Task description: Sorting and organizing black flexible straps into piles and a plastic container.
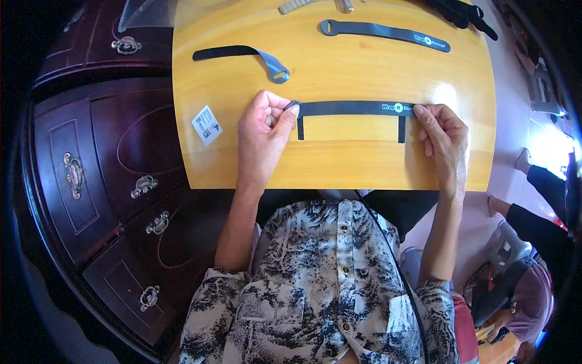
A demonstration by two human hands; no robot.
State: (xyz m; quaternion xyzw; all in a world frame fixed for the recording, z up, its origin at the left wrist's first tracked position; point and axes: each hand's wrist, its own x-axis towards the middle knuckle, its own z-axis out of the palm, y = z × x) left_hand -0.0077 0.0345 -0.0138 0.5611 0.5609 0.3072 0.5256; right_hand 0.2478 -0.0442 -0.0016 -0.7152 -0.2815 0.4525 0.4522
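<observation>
Stretched level between my hands is a dark grey storage strap [345, 108] with a printed mark near its right end. My left hand [264, 124] pinches the strap's left end between thumb and forefinger. At the other end, my right hand [441, 127] grips the tip, thumb on top. Just below the strap, two short black strips [401, 129] stand upright on the yellow tabletop [345, 173], one near each end. Farther off lie a second grey strap [385, 33] with a slotted loop end and a twisted strap [242, 53] showing black and grey sides.
A white printed label [207, 125] is stuck on the table at left. Dark straps [464, 17] lie at the far right corner. Dark wooden drawers [115, 151] stand close on the left. Other people [527, 297] sit at the right.
</observation>
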